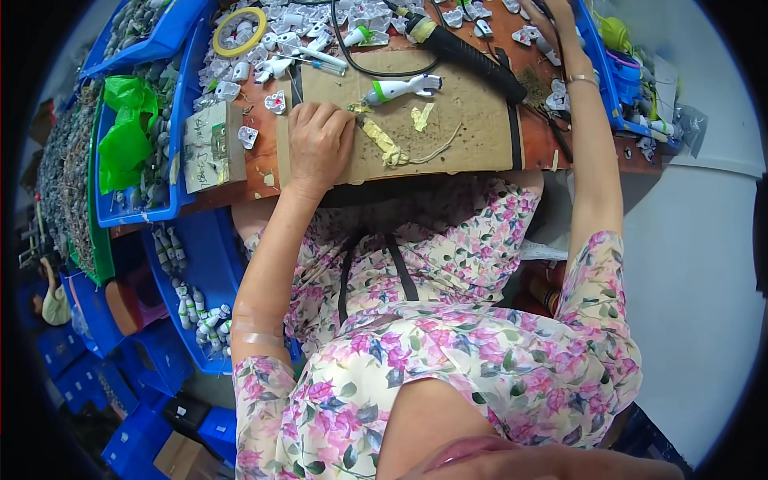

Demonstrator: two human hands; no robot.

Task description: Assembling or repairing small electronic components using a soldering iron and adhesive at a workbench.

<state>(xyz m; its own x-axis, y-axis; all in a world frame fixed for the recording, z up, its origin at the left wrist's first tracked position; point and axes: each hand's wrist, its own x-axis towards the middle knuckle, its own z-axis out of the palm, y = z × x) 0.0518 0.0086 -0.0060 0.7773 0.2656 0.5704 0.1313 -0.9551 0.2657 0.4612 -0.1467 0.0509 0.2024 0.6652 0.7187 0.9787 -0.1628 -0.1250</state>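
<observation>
My left hand rests with curled fingers on the left side of a brown cardboard sheet; what its fingertips hold, if anything, is hidden. Beside them lies a slim piece wrapped in pale yellow tape, with a thin cord trailing right. Just beyond is a small white, grey and green toy-like part with finger-like prongs. My right hand reaches to the far right, partly cut off by the upper edge. Its fingers bend round something dark that I cannot make out.
A black corded power screwdriver lies across the cardboard's far right. White plastic shells and a yellow tape roll cover the far table. Blue bins stand left, near a white box; another blue bin stands right.
</observation>
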